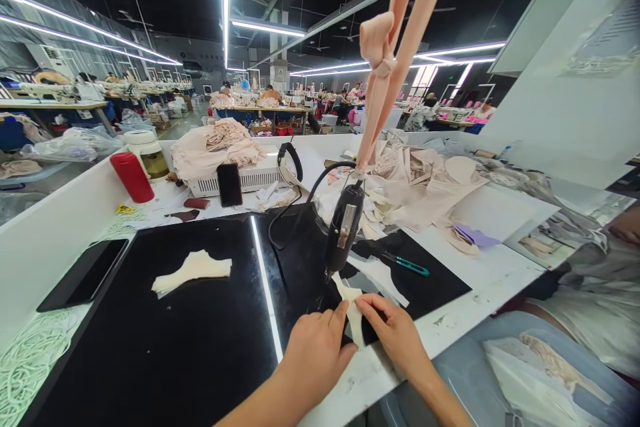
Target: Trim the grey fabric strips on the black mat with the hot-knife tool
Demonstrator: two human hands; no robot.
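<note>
A cream fabric piece (353, 295) with a curved outline lies at the black mat's front edge, between my hands. My left hand (317, 350) is closed at its left side, with the index fingertip pressed on the fabric and the thumb near its lower end. At the right edge, the thumb and index finger of my right hand (395, 333) pinch the fabric. Just above its far end hangs a black corded hand tool (345, 223), tip downward. Knotted peach fabric strips (383, 67) hold the tool up. Another cream piece (381, 279) lies flat to the right.
Teal thread snips (407, 264) lie on the black mat (200, 347). A small cream stack (193, 271) is at left, beside a black tablet-like device (85, 273). Behind stand a phone (229, 185), a red case (132, 177) and fabric heaps (420, 173). Someone sits at far right.
</note>
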